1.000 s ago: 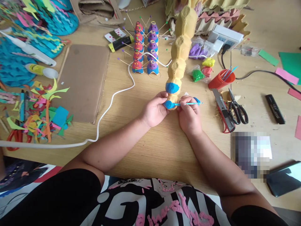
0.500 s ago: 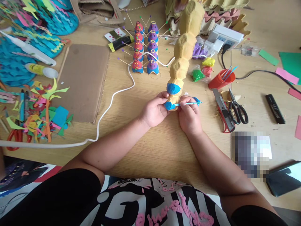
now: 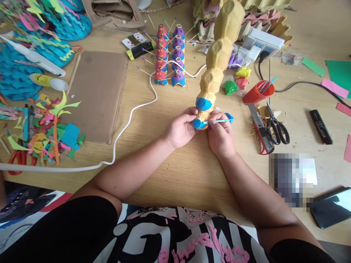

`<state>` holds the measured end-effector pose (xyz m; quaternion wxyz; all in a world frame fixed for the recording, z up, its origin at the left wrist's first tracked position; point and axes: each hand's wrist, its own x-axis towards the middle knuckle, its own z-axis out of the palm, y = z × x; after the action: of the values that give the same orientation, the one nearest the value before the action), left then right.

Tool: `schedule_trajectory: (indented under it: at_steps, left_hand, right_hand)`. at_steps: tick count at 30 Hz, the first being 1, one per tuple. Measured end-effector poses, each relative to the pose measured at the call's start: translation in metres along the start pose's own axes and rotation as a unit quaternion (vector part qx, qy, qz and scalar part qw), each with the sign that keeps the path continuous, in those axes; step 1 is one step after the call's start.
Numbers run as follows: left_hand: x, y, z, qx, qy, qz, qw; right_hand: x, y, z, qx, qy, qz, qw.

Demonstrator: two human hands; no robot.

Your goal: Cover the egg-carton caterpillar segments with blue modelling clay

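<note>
A long strip of yellowish egg-carton cups (image 3: 212, 80) stretches away from me, its near end held by my left hand (image 3: 181, 128) between thumb and fingers. Blue clay (image 3: 203, 104) covers part of one cup, and another blue patch (image 3: 197, 124) sits on the nearest cup. My right hand (image 3: 221, 135) is closed on a thin light-blue modelling tool (image 3: 219, 121), its tip at the nearest blue patch. More blue clay (image 3: 229, 117) shows beside the right fingers; whether they hold it is hard to see.
Red and purple painted carton figures (image 3: 161, 54) with pin-tipped sticks stand ahead. At right are an orange cup (image 3: 257, 92), a box cutter (image 3: 260, 128), scissors (image 3: 277, 126) and a power strip (image 3: 263, 42). A white cable (image 3: 131, 113) crosses the table near cardboard (image 3: 94, 95) and paper scraps (image 3: 57, 135).
The far end of the carton strip has swung slightly to the right. Both hands stay in nearly the same place, with the tool still at the near blue patch.
</note>
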<state>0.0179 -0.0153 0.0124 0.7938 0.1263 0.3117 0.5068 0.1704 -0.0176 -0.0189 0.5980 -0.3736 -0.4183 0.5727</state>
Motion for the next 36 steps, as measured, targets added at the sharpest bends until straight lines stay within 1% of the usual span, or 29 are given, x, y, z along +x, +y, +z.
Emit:
schedule_trajectory:
  at_steps: [7,10,13,17,19,21,24,25,26,27,29,31,32,33,34,36]
  left_hand:
    - [0.001,-0.002,-0.002,0.01,-0.013,0.008,1.0]
    - [0.0,-0.002,-0.001,0.011,-0.008,0.007,1.0]
    - [0.0,-0.002,-0.001,0.012,-0.006,0.008,1.0]
    - [0.002,-0.002,-0.001,0.0,-0.013,0.012,1.0]
    - [0.001,-0.002,0.0,-0.01,-0.015,0.011,1.0]
    - [0.001,-0.001,0.001,-0.015,-0.013,0.006,1.0]
    - [0.0,0.001,0.002,-0.019,-0.01,-0.003,1.0]
    - [-0.001,0.001,0.002,-0.021,-0.01,-0.005,1.0]
    - [0.0,0.001,0.002,-0.023,-0.009,-0.006,1.0]
    - [0.0,0.002,0.002,-0.026,-0.008,-0.006,1.0]
    - [0.0,0.002,0.002,-0.03,-0.004,-0.006,1.0]
    - [0.0,0.002,0.003,-0.034,-0.003,-0.006,0.999]
    - [0.001,0.002,0.003,-0.036,-0.004,-0.006,0.999]
    - [0.001,0.002,0.003,-0.039,-0.005,-0.006,0.999]
    - [0.001,0.002,0.003,-0.04,-0.008,-0.006,0.999]
    - [0.001,0.002,0.002,-0.042,-0.013,-0.004,0.999]
  right_hand:
    - [-0.001,0.002,-0.001,0.009,0.004,-0.001,1.0]
    - [-0.001,0.002,-0.001,0.002,0.001,0.0,1.0]
    - [-0.001,0.003,-0.001,-0.007,0.01,0.003,1.0]
    - [-0.001,0.003,-0.001,-0.025,0.013,-0.019,0.999]
    - [-0.002,0.001,-0.003,-0.056,0.012,-0.052,0.997]
    - [-0.004,-0.001,-0.004,-0.116,0.013,-0.115,0.986]
    - [-0.008,-0.004,-0.006,-0.213,0.017,-0.245,0.946]
    - [-0.009,-0.004,-0.006,-0.229,0.026,-0.274,0.934]
    - [-0.009,-0.003,-0.006,-0.232,0.037,-0.291,0.928]
    - [-0.009,-0.002,-0.005,-0.22,0.05,-0.291,0.93]
    - [-0.007,0.0,-0.004,-0.151,0.057,-0.251,0.954]
    - [-0.003,0.001,-0.004,-0.079,0.023,-0.161,0.984]
    - [-0.001,0.001,-0.004,-0.051,0.005,-0.122,0.991]
    - [0.0,0.002,-0.005,-0.033,-0.012,-0.091,0.995]
    - [0.001,0.002,-0.005,-0.025,-0.023,-0.075,0.997]
    - [0.001,0.003,-0.007,-0.043,-0.04,-0.071,0.996]
